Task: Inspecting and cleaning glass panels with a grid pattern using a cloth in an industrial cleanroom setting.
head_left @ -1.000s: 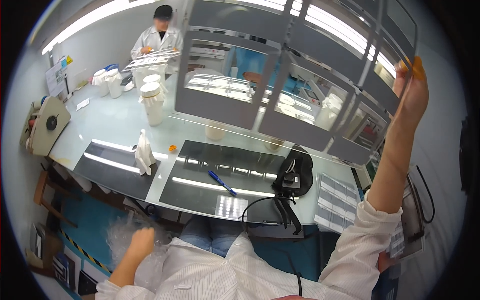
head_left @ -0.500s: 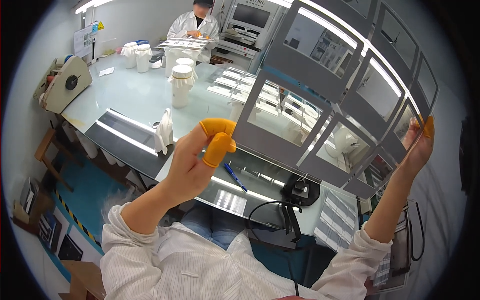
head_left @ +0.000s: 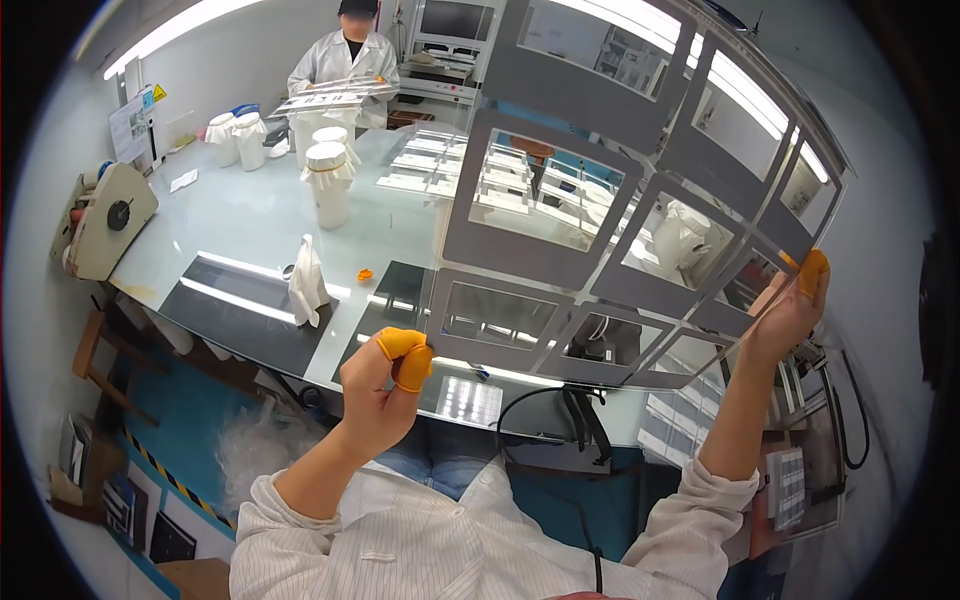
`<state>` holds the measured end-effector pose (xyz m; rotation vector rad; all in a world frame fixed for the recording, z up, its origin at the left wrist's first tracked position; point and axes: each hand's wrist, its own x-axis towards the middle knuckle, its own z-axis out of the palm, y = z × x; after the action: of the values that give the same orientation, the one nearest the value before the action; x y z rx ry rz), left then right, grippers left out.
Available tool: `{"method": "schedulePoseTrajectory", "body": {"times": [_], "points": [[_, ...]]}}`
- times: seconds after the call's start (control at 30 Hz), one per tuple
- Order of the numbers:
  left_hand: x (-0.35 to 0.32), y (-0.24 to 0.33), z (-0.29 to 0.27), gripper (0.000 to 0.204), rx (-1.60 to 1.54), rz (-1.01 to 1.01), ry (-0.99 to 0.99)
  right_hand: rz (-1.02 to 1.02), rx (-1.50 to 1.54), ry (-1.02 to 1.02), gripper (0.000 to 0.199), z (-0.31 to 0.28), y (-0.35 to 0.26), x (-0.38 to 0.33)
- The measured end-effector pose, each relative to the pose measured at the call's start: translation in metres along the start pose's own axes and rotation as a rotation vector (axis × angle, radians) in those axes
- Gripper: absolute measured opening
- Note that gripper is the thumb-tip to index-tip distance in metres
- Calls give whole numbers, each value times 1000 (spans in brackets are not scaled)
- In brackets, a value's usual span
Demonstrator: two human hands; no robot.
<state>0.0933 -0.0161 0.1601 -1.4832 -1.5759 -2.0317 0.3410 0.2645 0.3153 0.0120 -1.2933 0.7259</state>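
A large thin grey metal sheet [head_left: 560, 250] cut with several rectangular windows is held up in front of me, tilted. My right hand [head_left: 790, 315], with orange finger cots, grips its right edge. My left hand [head_left: 385, 385], also wearing orange finger cots, pinches the sheet's lower left corner. Through the windows I see the glass table and white items beyond.
Below lies a glass-topped table [head_left: 240, 225] with a white wrapped cloth [head_left: 306, 283], white wrapped jars [head_left: 328, 182], a tape dispenser [head_left: 100, 222] at left and a black device [head_left: 598, 345]. At the far end a person in a white coat [head_left: 345, 62] holds another sheet.
My left hand rose from beside my lap to the sheet's lower left corner and took hold of it. The sheet now hangs lower and closer. My right hand keeps its grip.
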Motion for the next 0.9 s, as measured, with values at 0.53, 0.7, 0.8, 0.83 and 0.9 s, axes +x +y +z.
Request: {"method": "schedulePoseTrajectory", "body": {"times": [0.53, 0.7, 0.8, 0.83, 0.9], "points": [[-36, -16, 10, 9, 78, -137, -41, -88, -20, 26, 18, -21, -1, -54], [-40, -24, 10, 8, 109, -149, -20, -112, -30, 49, 24, -14, -4, -62], [-39, -24, 11, 9, 120, -174, -25, -92, -43, -5, 23, -12, -15, -62], [-39, -26, 11, 9, 118, -168, -35, -97, -15, 24, 21, -8, -17, -63], [-39, -31, 12, 11, 122, -166, -33, -81, -8, 37, 21, -6, -22, -65]]}}
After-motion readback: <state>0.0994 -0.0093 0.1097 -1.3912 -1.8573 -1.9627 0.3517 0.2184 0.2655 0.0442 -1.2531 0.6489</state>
